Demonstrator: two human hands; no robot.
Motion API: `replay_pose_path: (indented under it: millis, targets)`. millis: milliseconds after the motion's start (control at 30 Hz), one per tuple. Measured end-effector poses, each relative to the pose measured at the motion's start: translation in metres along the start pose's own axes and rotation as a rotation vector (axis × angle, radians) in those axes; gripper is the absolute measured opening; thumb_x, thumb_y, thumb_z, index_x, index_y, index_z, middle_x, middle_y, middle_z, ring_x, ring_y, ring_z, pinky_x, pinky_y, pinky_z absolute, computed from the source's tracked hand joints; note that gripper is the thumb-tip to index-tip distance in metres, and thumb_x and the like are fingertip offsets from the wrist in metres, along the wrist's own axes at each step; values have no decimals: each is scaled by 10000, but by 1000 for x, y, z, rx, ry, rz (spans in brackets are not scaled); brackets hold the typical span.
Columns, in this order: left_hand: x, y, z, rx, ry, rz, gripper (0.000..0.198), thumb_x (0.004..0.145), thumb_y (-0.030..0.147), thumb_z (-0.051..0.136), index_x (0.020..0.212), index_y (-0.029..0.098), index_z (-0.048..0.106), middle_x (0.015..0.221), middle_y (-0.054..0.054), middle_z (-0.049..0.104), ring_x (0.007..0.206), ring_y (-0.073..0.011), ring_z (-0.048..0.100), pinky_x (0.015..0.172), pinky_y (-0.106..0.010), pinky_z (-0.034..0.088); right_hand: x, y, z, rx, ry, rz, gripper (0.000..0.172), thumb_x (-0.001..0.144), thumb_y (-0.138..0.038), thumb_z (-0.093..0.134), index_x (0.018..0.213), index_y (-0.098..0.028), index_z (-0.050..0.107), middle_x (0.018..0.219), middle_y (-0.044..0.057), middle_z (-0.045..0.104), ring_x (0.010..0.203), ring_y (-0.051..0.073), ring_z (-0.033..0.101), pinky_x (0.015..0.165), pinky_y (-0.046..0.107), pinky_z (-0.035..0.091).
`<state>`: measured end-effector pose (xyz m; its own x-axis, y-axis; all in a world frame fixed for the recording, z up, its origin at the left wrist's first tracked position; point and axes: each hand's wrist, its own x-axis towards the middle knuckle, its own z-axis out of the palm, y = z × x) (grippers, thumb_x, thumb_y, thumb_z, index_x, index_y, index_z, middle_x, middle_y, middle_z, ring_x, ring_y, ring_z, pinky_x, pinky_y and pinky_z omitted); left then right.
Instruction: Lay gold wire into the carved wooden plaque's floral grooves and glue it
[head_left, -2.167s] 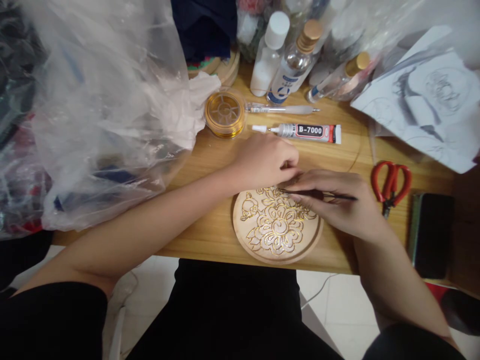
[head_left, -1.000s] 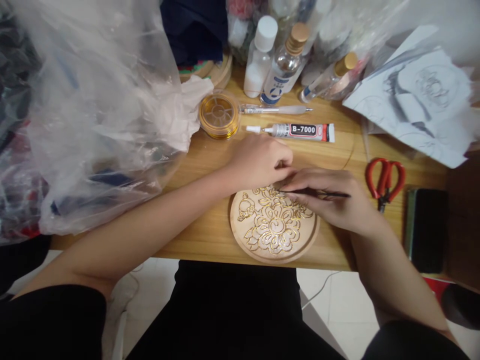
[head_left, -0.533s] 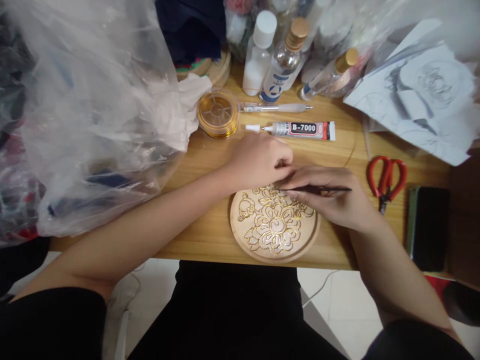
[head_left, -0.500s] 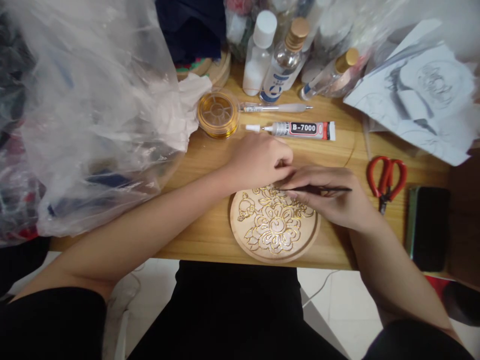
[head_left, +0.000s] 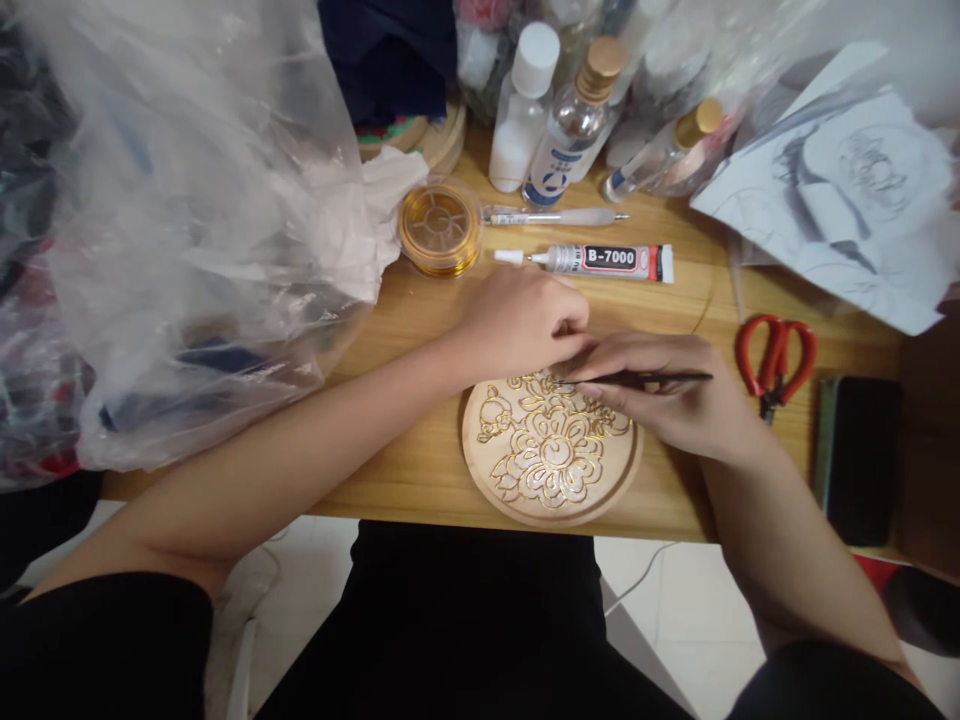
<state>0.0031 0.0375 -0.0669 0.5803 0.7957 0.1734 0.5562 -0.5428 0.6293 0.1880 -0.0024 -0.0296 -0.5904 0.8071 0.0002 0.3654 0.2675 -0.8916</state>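
A round wooden plate (head_left: 474, 455) with a raised rim lies at the table's front edge. Gold wire outlines (head_left: 556, 452) form a big flower, leaves and a small animal figure on it. My right hand (head_left: 667, 395) is closed around slim black tweezers (head_left: 660, 378), whose tips point left over the plate's upper part. Against its fingertips rests my left hand (head_left: 525, 320), curled closed at the plate's far rim. Whatever the left fingers pinch is hidden. Both hands cover the plate's top edge.
Behind the hands lie a B-7000 glue tube (head_left: 611, 260), a pen (head_left: 559, 216) and a gold wire spool (head_left: 439, 228). Bottles (head_left: 562, 150) stand farther back. Red-handled pliers (head_left: 774, 360), a phone (head_left: 859, 460) and printed papers (head_left: 832, 190) are right; plastic bags (head_left: 210, 220) fill the left.
The tweezers have tilted slightly, and more of them shows in my right hand. The left hand keeps its place; the whole view has shifted a little.
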Motion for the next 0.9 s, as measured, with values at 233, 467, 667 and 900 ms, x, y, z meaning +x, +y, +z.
replay_pose_path:
  millis: [233,467,667,900]
  targets:
    - [-1,-1,0,8,27,25,212,793,302,638,628,173,665,583,12,603,562,-94,513,572,-267,310,-1,0,-2,26,-15,1,94,782,-157,710,869,-190,729,897,32,741,842,141,695,756,228,565]
    - [0,1,-1,16,-17,-8,210,789,318,651,635,176,670,590,9,601,573,-103,506,579,-277,299,-1,1,-3,33,-5,21,123,779,-161,715,890,-210,733,911,25,741,855,139,694,764,227,561]
    - [0,1,-1,12,-3,-7,190,777,298,653,632,177,671,588,11,599,571,-100,501,566,-277,284,-1,1,-4,-16,-3,30,123,788,-206,708,907,-205,737,925,42,737,844,163,695,697,244,562]
    - [-1,2,-1,10,-2,-7,182,775,282,637,628,178,664,600,12,611,572,-99,509,568,-272,299,0,0,-5,-27,-48,59,122,803,-244,694,910,-203,735,928,51,738,853,175,691,696,266,567]
